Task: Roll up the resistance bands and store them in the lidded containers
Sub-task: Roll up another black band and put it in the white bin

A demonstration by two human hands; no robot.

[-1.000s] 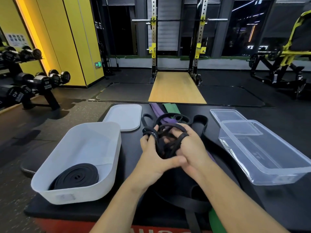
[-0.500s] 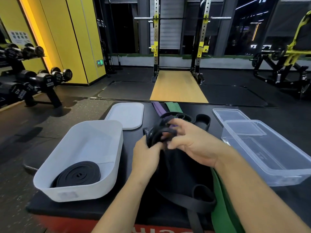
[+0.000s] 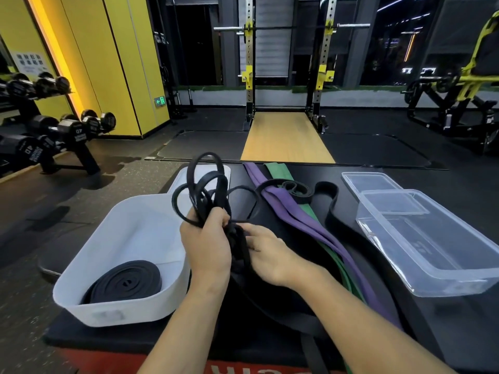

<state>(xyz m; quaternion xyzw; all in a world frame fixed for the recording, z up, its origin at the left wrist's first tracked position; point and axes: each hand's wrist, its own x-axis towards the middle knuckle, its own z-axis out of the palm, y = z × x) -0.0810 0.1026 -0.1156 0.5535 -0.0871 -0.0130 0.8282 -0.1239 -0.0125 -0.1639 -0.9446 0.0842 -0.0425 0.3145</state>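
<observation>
The thin black band (image 3: 213, 184) looped at mid-frame looks like matt rubber, as does the rolled black band (image 3: 127, 282) at lower left, lying in a white tub (image 3: 129, 311) of smooth, dull, opaque plastic. The purple band (image 3: 291, 217) and green band (image 3: 278, 170) show a faint satin sheen. At right, the clear container (image 3: 445, 282) and clear lid (image 3: 370, 182) are glossy transparent plastic. The tabletop (image 3: 318, 174) is matt black; the platform (image 3: 286, 136) beyond is smooth pale wood.
</observation>
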